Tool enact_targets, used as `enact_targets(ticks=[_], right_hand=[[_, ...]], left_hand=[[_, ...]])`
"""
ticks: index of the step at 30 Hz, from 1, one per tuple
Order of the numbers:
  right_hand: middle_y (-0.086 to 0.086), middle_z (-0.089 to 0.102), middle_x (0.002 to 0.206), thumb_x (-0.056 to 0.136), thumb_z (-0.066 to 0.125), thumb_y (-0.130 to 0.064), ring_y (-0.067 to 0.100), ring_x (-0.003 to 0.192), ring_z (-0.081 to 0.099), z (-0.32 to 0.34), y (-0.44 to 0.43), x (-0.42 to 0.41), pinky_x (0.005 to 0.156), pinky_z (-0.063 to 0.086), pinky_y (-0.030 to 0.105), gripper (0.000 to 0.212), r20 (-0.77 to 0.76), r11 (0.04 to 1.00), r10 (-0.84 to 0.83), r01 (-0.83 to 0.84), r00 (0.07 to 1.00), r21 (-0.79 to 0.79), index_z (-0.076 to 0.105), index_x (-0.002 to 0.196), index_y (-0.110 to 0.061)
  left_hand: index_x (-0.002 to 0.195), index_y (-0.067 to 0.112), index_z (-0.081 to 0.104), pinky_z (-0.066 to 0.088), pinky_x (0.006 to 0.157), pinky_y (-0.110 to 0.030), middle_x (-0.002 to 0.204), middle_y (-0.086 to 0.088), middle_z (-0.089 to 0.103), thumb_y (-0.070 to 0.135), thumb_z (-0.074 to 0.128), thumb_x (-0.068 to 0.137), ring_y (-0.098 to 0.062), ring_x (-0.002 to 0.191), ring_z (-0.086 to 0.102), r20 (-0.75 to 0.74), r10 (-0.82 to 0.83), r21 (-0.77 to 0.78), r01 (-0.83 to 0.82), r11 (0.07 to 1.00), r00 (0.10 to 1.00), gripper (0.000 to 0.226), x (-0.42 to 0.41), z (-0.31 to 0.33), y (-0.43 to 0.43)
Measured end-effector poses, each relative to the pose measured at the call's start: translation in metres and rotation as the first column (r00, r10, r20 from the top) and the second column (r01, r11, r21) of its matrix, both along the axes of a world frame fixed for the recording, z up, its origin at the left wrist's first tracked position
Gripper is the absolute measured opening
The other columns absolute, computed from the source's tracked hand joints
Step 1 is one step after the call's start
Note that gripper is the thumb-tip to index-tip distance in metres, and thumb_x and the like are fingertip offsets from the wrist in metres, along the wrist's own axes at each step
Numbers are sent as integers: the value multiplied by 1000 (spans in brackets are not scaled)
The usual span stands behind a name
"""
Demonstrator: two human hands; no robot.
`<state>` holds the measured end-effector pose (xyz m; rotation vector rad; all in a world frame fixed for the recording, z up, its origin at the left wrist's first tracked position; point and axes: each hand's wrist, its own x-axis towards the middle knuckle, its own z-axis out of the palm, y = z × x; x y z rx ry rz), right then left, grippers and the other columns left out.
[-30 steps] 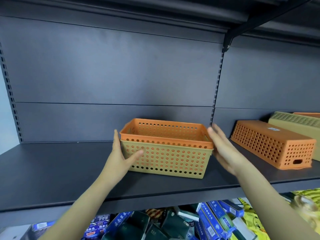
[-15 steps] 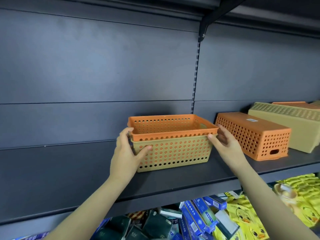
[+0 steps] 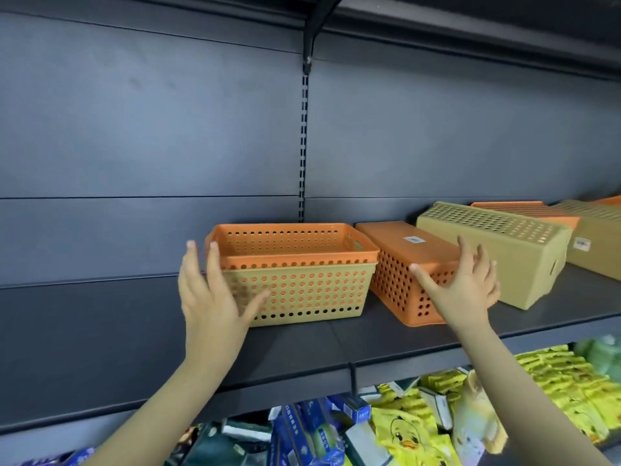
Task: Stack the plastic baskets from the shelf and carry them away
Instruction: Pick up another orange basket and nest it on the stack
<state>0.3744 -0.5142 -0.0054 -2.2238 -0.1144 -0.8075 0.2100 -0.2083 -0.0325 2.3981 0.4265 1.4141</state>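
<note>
An orange basket (image 3: 289,243) sits nested inside a tan basket (image 3: 302,290) on the dark shelf (image 3: 100,331). My left hand (image 3: 211,294) is at the stack's left end with fingers spread, holding nothing. Just right of the stack lies an upside-down orange basket (image 3: 400,264). My right hand (image 3: 463,287) hovers open in front of that basket's right end, fingers apart. Beyond it an overturned tan basket (image 3: 504,250) rests on the shelf.
More orange (image 3: 524,210) and tan baskets (image 3: 594,237) lie upside down at the far right. The shelf's front edge (image 3: 302,375) runs below my wrists. Underneath, blue boxes (image 3: 312,432) and yellow duck packets (image 3: 403,428) fill a lower shelf.
Both hands have let go of the nested stack and opened. My right hand has moved right, to the overturned orange basket. The view has shifted right, showing more baskets.
</note>
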Motion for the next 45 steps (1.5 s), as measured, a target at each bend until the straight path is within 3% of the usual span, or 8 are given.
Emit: enact_targets(ticks=[5, 11, 16, 19, 25, 30, 33, 45], right_hand=[[12, 12, 166, 58, 53, -86, 31, 152, 13, -14, -39, 24, 116, 20, 62, 124, -87, 957, 243, -224, 966, 185, 14, 157, -24], [5, 26, 162, 62, 56, -89, 26, 148, 27, -17, -66, 44, 115, 27, 59, 124, -110, 899, 349, -299, 931, 320, 6, 157, -27], [4, 57, 127, 83, 65, -61, 24, 123, 55, -16, -85, 48, 94, 53, 40, 90, -149, 817, 487, -389, 861, 426, 27, 154, -21], [7, 62, 121, 83, 65, -63, 24, 113, 63, -24, -98, 44, 86, 58, 38, 46, -191, 791, 581, -492, 791, 364, 62, 123, -39], [-13, 63, 135, 95, 59, -37, 9, 122, 61, -13, -119, 25, 101, 51, 40, 58, -53, 597, 749, -639, 660, 485, 37, 149, -42], [-17, 62, 136, 88, 60, -43, 4, 123, 59, 30, -120, 8, 102, 46, 30, 69, 75, 558, 758, -703, 648, 441, 32, 152, -43], [-31, 58, 132, 85, 60, -40, -10, 123, 53, 52, -116, -5, 98, 46, 14, 77, 120, 536, 779, -753, 615, 381, 26, 154, -40], [-46, 43, 130, 88, 57, -42, -24, 119, 46, 139, -54, -50, 92, 40, 4, 65, 334, 527, 766, -834, 549, 161, 24, 144, -45]], left_hand=[[142, 14, 49, 28, 120, -45, 153, -10, 45, 50, 51, 93, -28, 143, 36, -124, -272, 405, 299, 864, 954, 61, 23, 3, -76], [161, 26, 9, 19, 123, -37, 167, 2, 17, 55, 49, 97, -13, 152, 21, -428, -648, -366, 535, 761, 630, 81, 72, 1, -163], [160, 27, 2, 25, 113, -20, 159, 12, 31, 49, 51, 98, -2, 139, 34, -350, -750, -564, 513, 647, 561, 82, 96, 11, -187], [159, 33, 11, 28, 97, -3, 148, 17, 44, 41, 60, 95, 9, 125, 37, -304, -750, -522, 556, 647, 588, 81, 92, 11, -191], [155, 43, -14, 17, 107, -5, 162, 21, 17, 37, 75, 86, 8, 144, 21, -263, -787, -480, 631, 609, 558, 113, 82, 5, -202], [136, 60, -17, 21, 102, 1, 132, 43, 30, 31, 74, 87, 22, 121, 37, -112, -723, -350, 653, 671, 682, 108, 78, 39, -210], [138, 60, -9, 34, 113, -23, 138, 33, 40, 32, 70, 89, 6, 129, 46, -33, -692, -308, 651, 693, 721, 98, 73, 62, -205], [151, 25, 43, 47, 81, -22, 107, 3, 68, 53, 49, 85, 6, 76, 59, 95, -460, 42, 458, 888, 883, 71, 16, 150, -161]])
